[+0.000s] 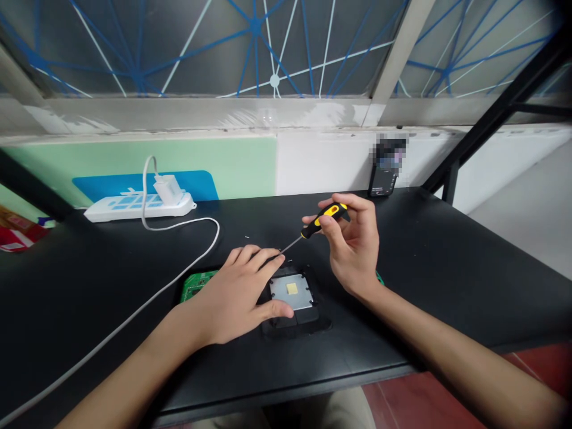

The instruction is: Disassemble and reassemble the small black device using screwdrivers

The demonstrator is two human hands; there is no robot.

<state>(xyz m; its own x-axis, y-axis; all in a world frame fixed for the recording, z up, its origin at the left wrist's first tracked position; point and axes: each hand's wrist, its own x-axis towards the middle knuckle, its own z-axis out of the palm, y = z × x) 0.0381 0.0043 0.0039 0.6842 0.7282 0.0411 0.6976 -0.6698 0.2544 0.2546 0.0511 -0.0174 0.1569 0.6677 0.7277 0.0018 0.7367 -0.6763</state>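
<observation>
My right hand grips a black and yellow screwdriver by its handle, the shaft slanting down to the left. Its tip ends beside the fingertips of my left hand; whether they touch cannot be made out. That left hand lies with fingers stretched and thumb apart over a black device casing. Between its thumb and index finger shows a silver metal plate with a small pale yellow square on it. A green circuit board shows partly from under the left hand.
A white power strip with a plugged-in charger lies at the back left. Its white cable runs across the black table. A phone leans on the wall at the back right. Red packaging sits far left.
</observation>
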